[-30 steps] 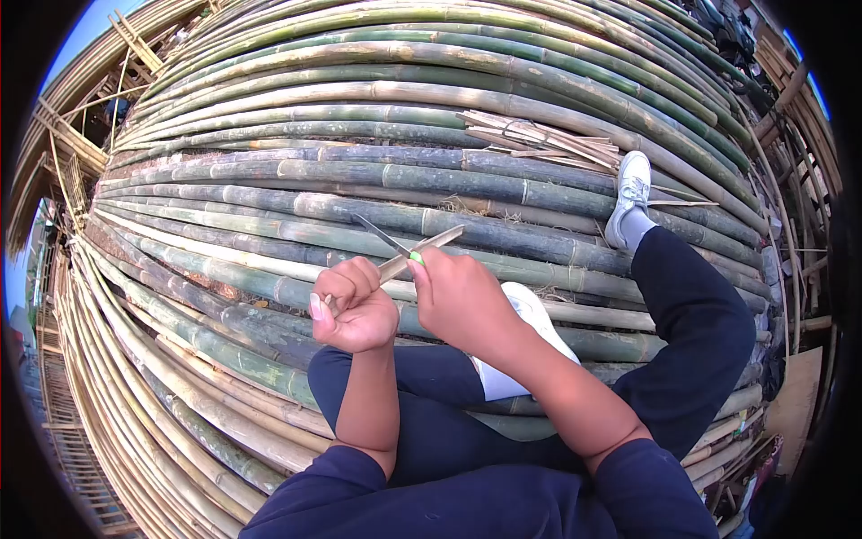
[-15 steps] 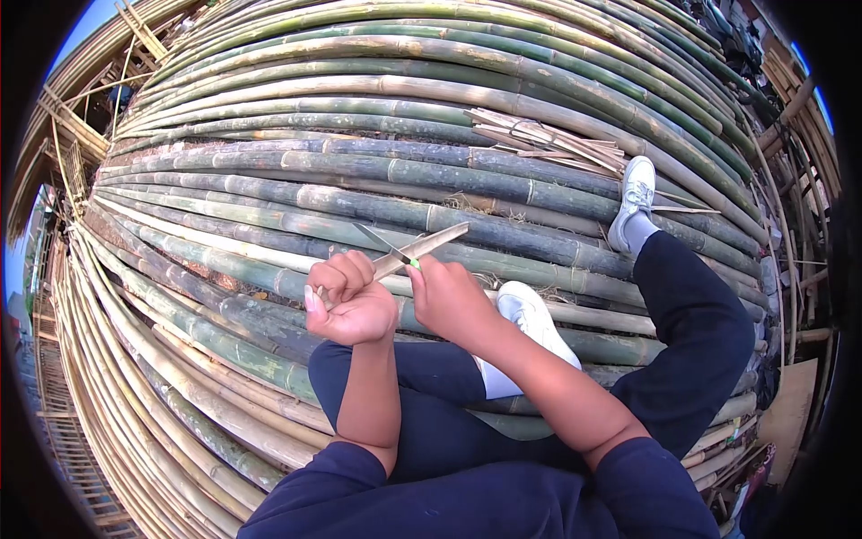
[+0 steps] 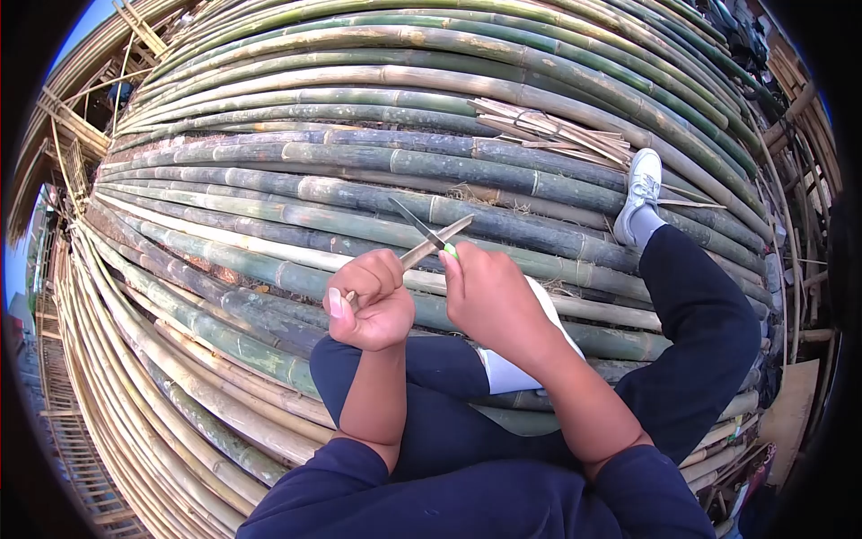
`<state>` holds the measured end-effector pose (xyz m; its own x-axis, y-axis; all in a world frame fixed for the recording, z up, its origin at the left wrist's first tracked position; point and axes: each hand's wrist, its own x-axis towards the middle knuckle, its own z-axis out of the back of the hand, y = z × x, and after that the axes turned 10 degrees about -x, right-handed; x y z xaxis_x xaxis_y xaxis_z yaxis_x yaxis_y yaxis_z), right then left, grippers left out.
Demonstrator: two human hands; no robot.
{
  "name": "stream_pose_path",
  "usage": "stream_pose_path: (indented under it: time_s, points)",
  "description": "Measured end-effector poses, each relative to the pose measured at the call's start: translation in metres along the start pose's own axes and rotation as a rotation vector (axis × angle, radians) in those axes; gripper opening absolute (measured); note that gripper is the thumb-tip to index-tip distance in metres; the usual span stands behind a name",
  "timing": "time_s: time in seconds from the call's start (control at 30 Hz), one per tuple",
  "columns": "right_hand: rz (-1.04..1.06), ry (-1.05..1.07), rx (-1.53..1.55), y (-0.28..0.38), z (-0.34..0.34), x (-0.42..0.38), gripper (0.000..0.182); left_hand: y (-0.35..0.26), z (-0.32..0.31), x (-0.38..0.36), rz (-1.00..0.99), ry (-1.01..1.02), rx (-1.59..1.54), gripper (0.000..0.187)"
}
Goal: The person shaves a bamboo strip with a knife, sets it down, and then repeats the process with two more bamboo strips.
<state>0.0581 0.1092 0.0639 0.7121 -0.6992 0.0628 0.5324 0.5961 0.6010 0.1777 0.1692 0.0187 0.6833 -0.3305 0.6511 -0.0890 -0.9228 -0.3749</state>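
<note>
Bamboo poles (image 3: 350,160), green, grey and tan, lie side by side across the ground in the head view, with a bundle of split strips (image 3: 552,130) resting on them near a white shoe (image 3: 643,184). Over the poles, the left hand (image 3: 373,301) is curled tightly round a pale bamboo strip (image 3: 424,253), whose far end slants up and right beyond the fist. Just beside it, the right hand (image 3: 489,292) grips a green-handled knife (image 3: 417,222), its blade crossing the strip, though whether the edge touches I cannot tell.
</note>
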Motion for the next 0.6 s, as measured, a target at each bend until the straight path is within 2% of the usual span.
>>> stream_pose_path:
  time_s: [0.13, 0.17, 0.27, 0.37, 0.4, 0.5, 0.53, 0.6]
  points:
    - [-0.071, -0.054, -0.094, -0.038, -0.062, 0.014, 0.027, 0.003, -0.002, -0.001, -0.005, 0.028, -0.026, 0.039]
    - [-0.071, -0.06, -0.097, -0.047, -0.063, 0.011, 0.027, 0.002, -0.001, 0.0, -0.009, 0.012, -0.029, 0.039]
    - [-0.031, -0.008, -0.014, -0.011, -0.018, -0.001, 0.026, 0.003, -0.001, 0.003, -0.004, 0.045, -0.03, 0.039]
    - [0.025, -0.031, 0.007, -0.015, -0.044, -0.003, 0.027, 0.0, -0.002, 0.002, 0.007, 0.027, -0.016, 0.039]
    - [-0.094, -0.018, -0.019, -0.024, -0.059, 0.003, 0.028, 0.001, -0.002, 0.003, -0.004, 0.007, -0.007, 0.039]
    - [-0.064, 0.014, -0.035, -0.072, -0.083, 0.023, 0.029, -0.001, 0.004, 0.007, -0.013, -0.014, -0.017, 0.04]
    - [-0.078, 0.037, -0.094, -0.057, -0.059, 0.02, 0.03, -0.001, 0.007, 0.01, -0.004, -0.015, -0.028, 0.04]
    - [-0.068, 0.044, -0.024, -0.033, -0.023, 0.01, 0.03, -0.002, 0.008, 0.011, 0.003, -0.018, -0.015, 0.04]
